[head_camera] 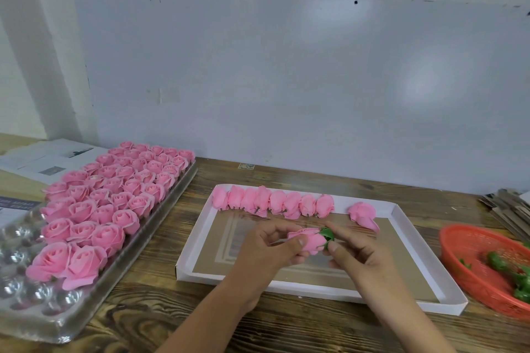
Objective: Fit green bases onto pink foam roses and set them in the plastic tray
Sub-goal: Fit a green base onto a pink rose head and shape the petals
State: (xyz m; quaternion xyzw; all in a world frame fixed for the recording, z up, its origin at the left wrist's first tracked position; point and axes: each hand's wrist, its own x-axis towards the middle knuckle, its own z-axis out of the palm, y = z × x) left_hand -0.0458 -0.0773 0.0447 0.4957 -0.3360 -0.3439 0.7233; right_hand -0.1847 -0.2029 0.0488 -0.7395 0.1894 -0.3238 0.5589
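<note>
My left hand (pixel 269 243) grips a pink foam rose (pixel 311 241) over the white cardboard box lid (pixel 401 226). My right hand (pixel 355 252) pinches a green base (pixel 327 233) against the rose's end. A row of several pink roses (pixel 272 203) lies on its side along the lid's far edge, with one more rose (pixel 362 213) apart at the right. The clear plastic tray (pixel 57 312) at the left holds several rows of upright roses (pixel 114 198); its nearest cups show no roses.
A red mesh basket (pixel 464 261) at the right edge holds green bases (pixel 513 275). Flat grey stacked sheets (pixel 507 209) lie behind it. Newspapers (pixel 43 160) sit at the far left. A white board leans on the wall behind the wooden table (pixel 177 321).
</note>
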